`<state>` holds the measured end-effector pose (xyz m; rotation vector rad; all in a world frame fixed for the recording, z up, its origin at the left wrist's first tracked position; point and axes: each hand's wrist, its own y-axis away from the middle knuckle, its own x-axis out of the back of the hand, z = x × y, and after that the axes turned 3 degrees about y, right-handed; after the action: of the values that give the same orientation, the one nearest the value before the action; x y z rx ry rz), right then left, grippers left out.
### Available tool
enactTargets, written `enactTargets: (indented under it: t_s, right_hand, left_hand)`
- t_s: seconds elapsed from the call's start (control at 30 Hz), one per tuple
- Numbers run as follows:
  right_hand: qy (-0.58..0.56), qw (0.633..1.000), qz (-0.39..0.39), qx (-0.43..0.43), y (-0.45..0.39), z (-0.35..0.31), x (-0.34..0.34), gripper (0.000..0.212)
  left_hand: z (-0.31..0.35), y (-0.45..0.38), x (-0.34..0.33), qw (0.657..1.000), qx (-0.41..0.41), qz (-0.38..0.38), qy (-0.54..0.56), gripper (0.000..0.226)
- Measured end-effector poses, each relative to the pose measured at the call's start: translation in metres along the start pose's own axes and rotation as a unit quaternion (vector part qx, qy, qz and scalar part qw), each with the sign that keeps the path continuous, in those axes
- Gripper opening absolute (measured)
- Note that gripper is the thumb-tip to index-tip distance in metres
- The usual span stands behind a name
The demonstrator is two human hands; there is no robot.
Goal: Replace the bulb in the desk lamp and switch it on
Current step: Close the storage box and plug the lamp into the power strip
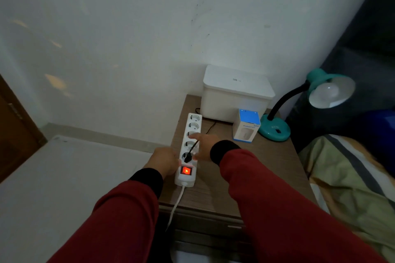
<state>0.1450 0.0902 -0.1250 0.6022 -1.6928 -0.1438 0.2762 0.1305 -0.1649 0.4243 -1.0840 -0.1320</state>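
A teal desk lamp [275, 130] stands at the nightstand's back right, its gooseneck bent so the shade faces me. A white bulb [327, 92] sits in the shade, unlit. A white power strip [191, 128] lies along the nightstand's left side with its red switch [185, 170] glowing. A black plug [188, 157] sits in the socket nearest the switch. My left hand [165, 161] curls against the strip's left edge by the switch. My right hand [206, 148] rests on the strip's right side beside the plug, fingers spread, with the cord running under it.
A white lidded box [235, 94] stands at the back against the wall. A small blue and white bulb carton [245, 127] is between it and the lamp base. A bed with a striped blanket [352, 181] borders the brown nightstand [245, 177] on the right.
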Motion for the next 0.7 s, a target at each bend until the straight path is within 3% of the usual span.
enactTargets:
  t_s: [0.2,0.43,0.7]
  right_hand:
    - [0.139,0.990,0.005,-0.008,0.016,0.005,0.036,0.043]
    - [0.175,0.983,0.021,-0.043,0.023,0.026,0.073,0.046]
    - [0.160,0.982,0.051,-0.084,0.037,0.084,0.120,0.051]
  left_hand:
    - [0.020,-0.001,0.026,0.994,0.009,0.040,-0.098,0.040]
    - [0.065,-0.002,0.061,0.989,-0.018,0.101,-0.106,0.041]
    - [0.141,-0.018,0.078,0.985,-0.071,0.104,-0.118,0.034]
